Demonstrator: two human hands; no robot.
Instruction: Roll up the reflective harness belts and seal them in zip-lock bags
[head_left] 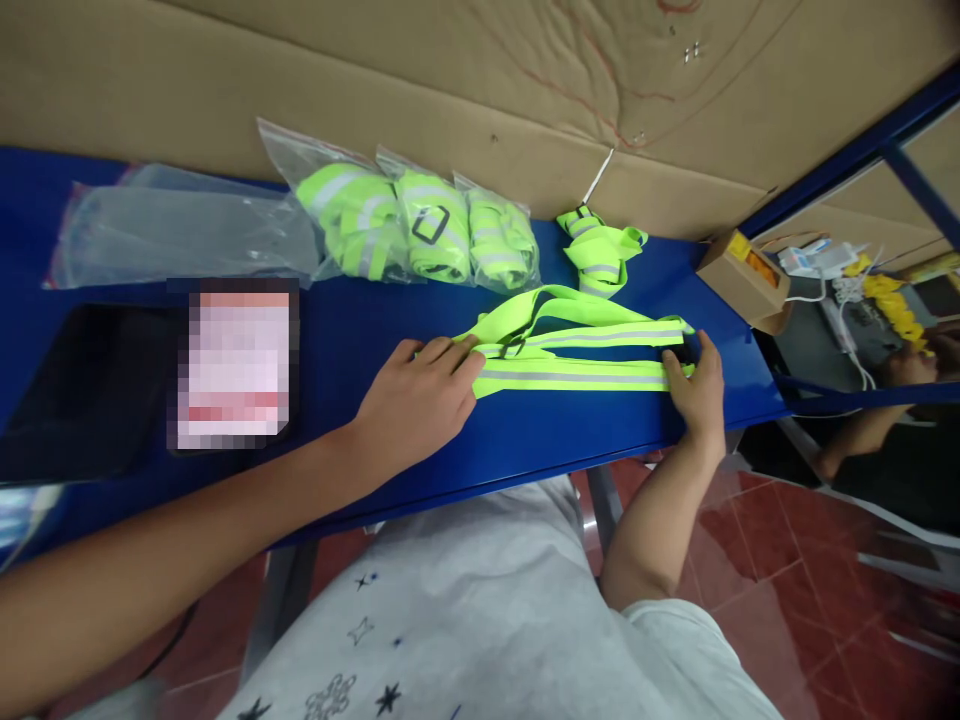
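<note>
Centrally, the strap (585, 377), bright yellow-green with a pale stripe, lies in long folds on the blue surface (532, 435), right of the frame's middle. The left hand (427, 390) rests palm down with its fingers closed over the strap's left end; the right hand (697, 380) grasps the right end between thumb and fingers. A black buckle (516, 346) sits on the folds near the left hand. Behind them, at upper centre, three clear bags (436, 228) of similar straps stand side by side, and a loose bundle (600, 258) lies to their right. Flat clear sleeves (187, 235) lie at upper left, above a pixelated device (232, 365) and a dark pad (79, 390). An open box (742, 278) stands at upper right, and another person's hand (909, 367) shows at the right edge.
</note>
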